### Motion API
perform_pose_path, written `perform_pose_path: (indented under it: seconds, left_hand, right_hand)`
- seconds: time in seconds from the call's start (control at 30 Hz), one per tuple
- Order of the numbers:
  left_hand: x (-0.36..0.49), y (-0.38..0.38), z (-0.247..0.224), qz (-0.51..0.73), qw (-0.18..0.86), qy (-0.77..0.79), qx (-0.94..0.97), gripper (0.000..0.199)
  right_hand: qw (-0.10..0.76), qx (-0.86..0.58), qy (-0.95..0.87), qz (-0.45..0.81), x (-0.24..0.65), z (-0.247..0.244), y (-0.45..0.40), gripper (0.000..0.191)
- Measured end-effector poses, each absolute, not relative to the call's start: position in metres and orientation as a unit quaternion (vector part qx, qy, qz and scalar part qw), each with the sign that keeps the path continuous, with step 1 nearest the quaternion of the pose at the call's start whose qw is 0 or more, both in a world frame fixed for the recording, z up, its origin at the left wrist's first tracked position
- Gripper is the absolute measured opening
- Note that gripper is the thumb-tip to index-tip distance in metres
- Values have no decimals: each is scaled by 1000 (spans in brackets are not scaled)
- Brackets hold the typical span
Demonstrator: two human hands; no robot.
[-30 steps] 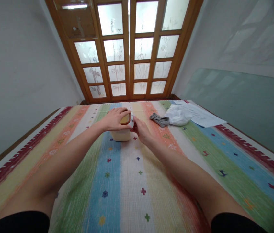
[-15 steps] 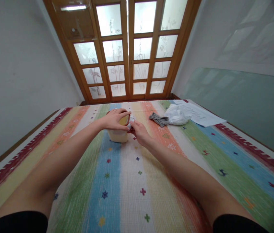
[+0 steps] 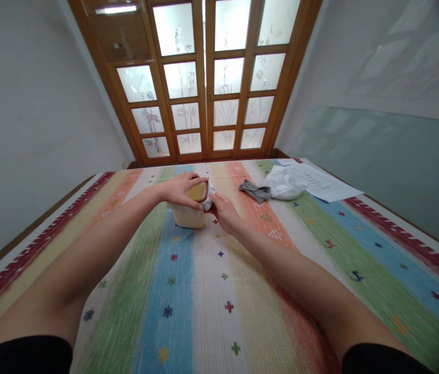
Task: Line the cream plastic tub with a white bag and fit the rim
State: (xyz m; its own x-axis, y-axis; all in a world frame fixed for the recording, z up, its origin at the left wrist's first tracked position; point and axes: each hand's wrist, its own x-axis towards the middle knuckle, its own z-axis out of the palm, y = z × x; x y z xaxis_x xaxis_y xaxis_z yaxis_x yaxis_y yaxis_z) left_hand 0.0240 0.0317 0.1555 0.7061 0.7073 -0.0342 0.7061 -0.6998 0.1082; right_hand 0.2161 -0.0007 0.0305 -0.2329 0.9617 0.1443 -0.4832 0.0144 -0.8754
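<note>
My left grip (image 3: pixel 180 190) clasps the box (image 3: pixel 191 218) from above; my right grip (image 3: pixel 222 210) pinches a white cloth (image 3: pixel 211 191) against its right side. Cream, brown-rimmed, it sits toward the table's (image 3: pixel 207 291) far end.

Left grip (image 3: pixel 179 190) curved palm-down, right grip (image 3: pixel 222 210) pinching.

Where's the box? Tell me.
Head view, just left of centre: the box is on the tablecloth, left grip over it, right grip at its right.

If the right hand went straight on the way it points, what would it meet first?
First the white piece at the tips of the right hand, apparently in contact; beyond it, probably the cream container, though depth is unclear.
</note>
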Motion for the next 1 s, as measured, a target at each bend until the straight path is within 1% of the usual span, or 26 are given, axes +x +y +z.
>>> perform_pose_path:
  seconds: [0.2,0.43,0.63,0.8,1.0]
  left_hand:
    - [19,31,153,57,89,382,918,103]
    - [17,31,152,51,83,387,917,105]
    - [16,31,153,55,88,382,918,102]
    - [15,31,153,52,84,379,920,104]
    - [13,31,151,51,71,371,924,99]
  right_hand:
    - [554,-289,-438,646,214,31,-2,45]
    - [551,-292,-440,646,214,34,-6,42]
    - [555,-282,-418,662,215,27,-2,45]
    - [558,-268,-404,674,215,22,-1,42]
    - [549,-302,-398,670,215,24,-3,44]
